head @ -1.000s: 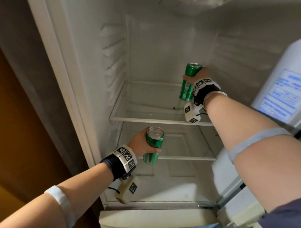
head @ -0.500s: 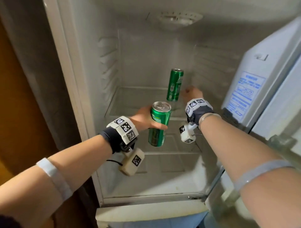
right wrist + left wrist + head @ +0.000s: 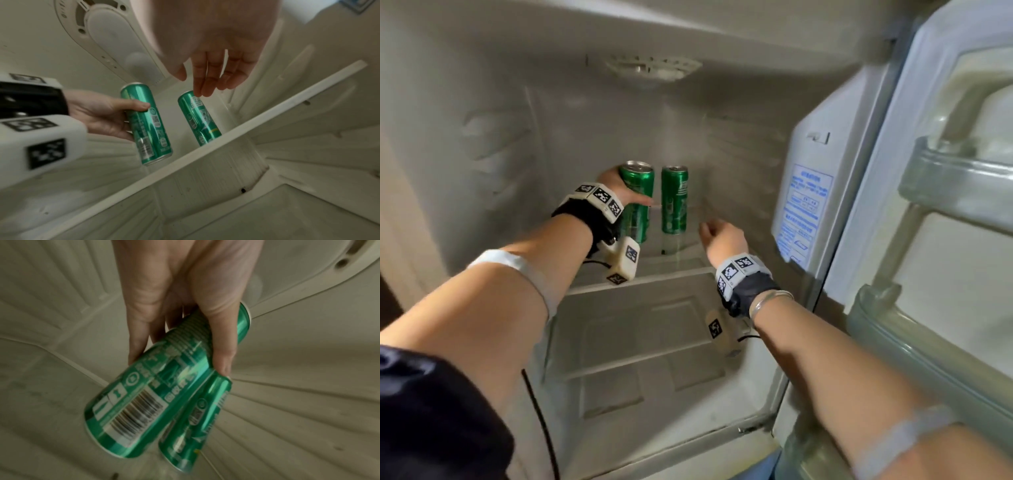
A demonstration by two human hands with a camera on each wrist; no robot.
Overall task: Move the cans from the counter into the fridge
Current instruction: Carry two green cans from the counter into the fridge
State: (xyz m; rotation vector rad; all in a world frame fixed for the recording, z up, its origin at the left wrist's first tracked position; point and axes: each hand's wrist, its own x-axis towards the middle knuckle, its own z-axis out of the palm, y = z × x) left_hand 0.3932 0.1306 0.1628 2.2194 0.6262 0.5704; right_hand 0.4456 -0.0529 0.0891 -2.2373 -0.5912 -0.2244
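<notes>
Two tall green cans are inside the open fridge, over its upper glass shelf (image 3: 681,274). My left hand (image 3: 619,186) grips the left can (image 3: 637,202) round its middle, upright; the thumb lies across its front (image 3: 135,104). In the left wrist view this can (image 3: 148,386) fills the middle, with the second can (image 3: 197,423) just behind it. The right can (image 3: 674,200) stands on the shelf, free of any hand. My right hand (image 3: 722,236) hangs to its right with relaxed fingers (image 3: 207,78), holding nothing.
The fridge door (image 3: 945,240) stands open on the right with its rack rails (image 3: 962,185). A label panel (image 3: 804,205) sits on the right inner wall. A light housing (image 3: 650,68) is on the ceiling. A lower shelf (image 3: 637,356) lies below.
My left hand carried its can up from below the shelf to beside the standing can. My right hand let go of the right can and drew back towards me.
</notes>
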